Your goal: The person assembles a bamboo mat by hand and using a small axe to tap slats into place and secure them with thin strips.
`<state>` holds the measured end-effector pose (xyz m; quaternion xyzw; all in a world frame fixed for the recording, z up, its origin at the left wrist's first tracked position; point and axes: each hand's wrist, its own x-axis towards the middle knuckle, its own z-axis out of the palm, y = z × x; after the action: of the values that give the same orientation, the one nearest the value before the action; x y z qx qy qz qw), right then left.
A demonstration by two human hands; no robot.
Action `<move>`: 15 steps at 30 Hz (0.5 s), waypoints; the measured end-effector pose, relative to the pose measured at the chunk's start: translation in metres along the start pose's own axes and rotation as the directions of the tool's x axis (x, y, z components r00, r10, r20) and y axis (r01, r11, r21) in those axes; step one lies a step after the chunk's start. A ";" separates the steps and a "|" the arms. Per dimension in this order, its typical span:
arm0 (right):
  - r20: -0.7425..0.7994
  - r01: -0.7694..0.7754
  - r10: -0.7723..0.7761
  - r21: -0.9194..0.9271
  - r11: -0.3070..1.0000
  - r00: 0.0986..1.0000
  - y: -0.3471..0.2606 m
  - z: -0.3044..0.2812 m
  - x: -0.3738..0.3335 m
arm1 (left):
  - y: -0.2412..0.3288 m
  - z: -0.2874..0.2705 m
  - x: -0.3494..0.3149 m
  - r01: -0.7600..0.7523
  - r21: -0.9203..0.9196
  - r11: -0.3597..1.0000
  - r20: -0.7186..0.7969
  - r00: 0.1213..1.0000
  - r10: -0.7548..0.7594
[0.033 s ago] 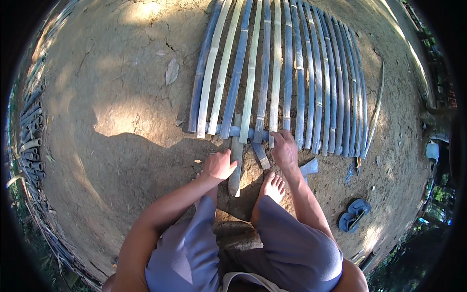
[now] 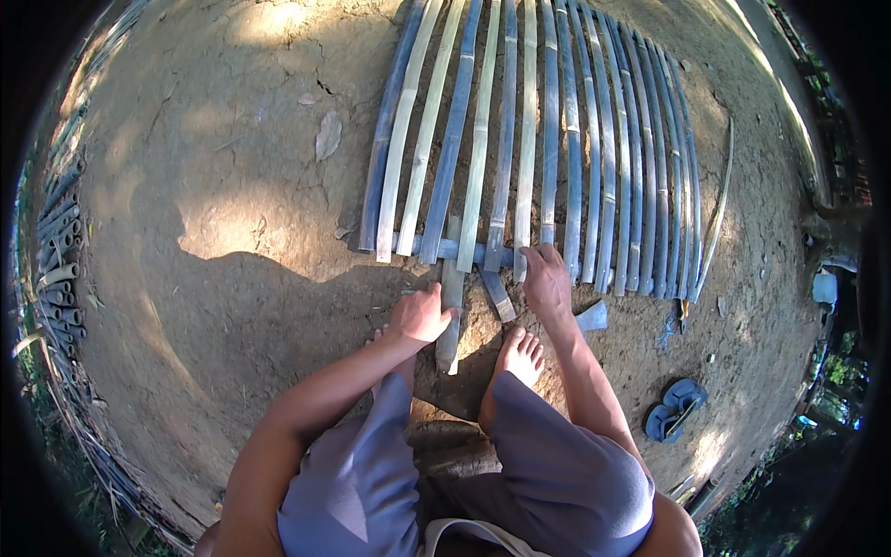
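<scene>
Bamboo strips [image 2: 572, 153] lie across a crosspiece [image 2: 480, 254] on the far ground [image 2: 251, 167], close-set right, gappier left, no fastenings discernible, while the left hand [image 2: 422, 314] curls around a short stick [image 2: 448, 343] and the right hand [image 2: 547, 283] pinches the near end of a pale strip [image 2: 524, 209].

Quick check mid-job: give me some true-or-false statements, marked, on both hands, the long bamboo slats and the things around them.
1. The right hand touches the lower end of a long, pale split-bamboo slat. True.
2. The left hand is raised clear of everything. False: it touches a short, flat, grey-brown strip.
3. Hollow round bamboo poles lie piled at the picture's left. True.
4. The long blue-grey and pale slats are woven together. False: they lie side by side across a blue-grey crosspiece.
5. Dark blue sandals lie right of the bare right foot. True.
</scene>
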<state>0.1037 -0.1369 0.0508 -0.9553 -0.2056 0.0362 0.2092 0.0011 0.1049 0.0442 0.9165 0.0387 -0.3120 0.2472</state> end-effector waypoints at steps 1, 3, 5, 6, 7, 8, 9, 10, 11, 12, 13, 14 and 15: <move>0.037 0.013 -0.010 -0.069 0.998 0.999 0.004 -0.002 0.007 | -0.001 0.004 0.001 -0.008 -0.032 0.999 -0.003 1.000 0.008; 0.127 0.049 -0.042 -0.047 0.998 0.991 0.006 -0.003 0.017 | -0.003 0.012 0.005 -0.024 -0.095 0.995 -0.010 1.000 0.023; 0.139 0.129 -0.118 -0.069 0.989 0.983 0.004 -0.001 0.031 | -0.005 0.012 0.007 -0.041 -0.135 0.990 -0.020 0.999 0.038; 0.192 0.149 -0.131 -0.084 0.985 0.973 0.003 -0.001 0.036 | -0.005 0.012 0.009 -0.050 -0.155 0.987 -0.025 0.999 0.046; 0.243 0.168 -0.140 -0.097 0.981 0.960 0.001 -0.003 0.041 | -0.003 0.009 0.010 -0.018 -0.159 0.987 -0.009 1.000 0.017; 0.293 0.186 -0.147 -0.109 0.976 0.945 0.000 -0.005 0.046 | 0.002 0.006 0.011 0.014 -0.163 0.987 0.008 1.000 -0.012; 0.342 0.205 -0.153 -0.121 0.971 0.927 -0.001 -0.007 0.050 | 0.006 0.004 0.012 0.044 -0.166 0.985 0.026 0.999 -0.041; 0.389 0.225 -0.159 -0.128 0.966 0.907 -0.005 -0.010 0.053 | 0.007 0.002 0.013 0.053 -0.178 0.983 0.028 0.998 -0.048; 0.434 0.244 -0.164 -0.135 0.960 0.886 -0.009 -0.012 0.055 | 0.009 0.000 0.013 0.060 -0.191 0.980 0.031 0.998 -0.055; 0.444 0.255 -0.173 -0.134 0.958 0.879 -0.013 -0.015 0.055 | 0.010 -0.002 0.013 0.067 -0.202 0.977 0.034 0.998 -0.062; 0.454 0.268 -0.181 -0.134 0.954 0.872 -0.017 -0.019 0.055 | 0.009 0.000 0.014 0.072 -0.205 0.976 0.025 0.997 -0.068; 0.463 0.280 -0.190 -0.133 0.951 0.866 -0.020 -0.021 0.055 | 0.009 0.001 0.014 0.077 -0.207 0.975 0.016 0.997 -0.075; 0.461 0.287 -0.195 -0.136 0.948 0.865 -0.019 -0.018 0.055 | 0.008 0.003 0.015 0.082 -0.209 0.975 0.007 0.997 -0.082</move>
<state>0.1497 -0.1053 0.0765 -0.9046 -0.3685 0.2048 0.0629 0.0132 0.0953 0.0372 0.8834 0.1091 -0.3154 0.3290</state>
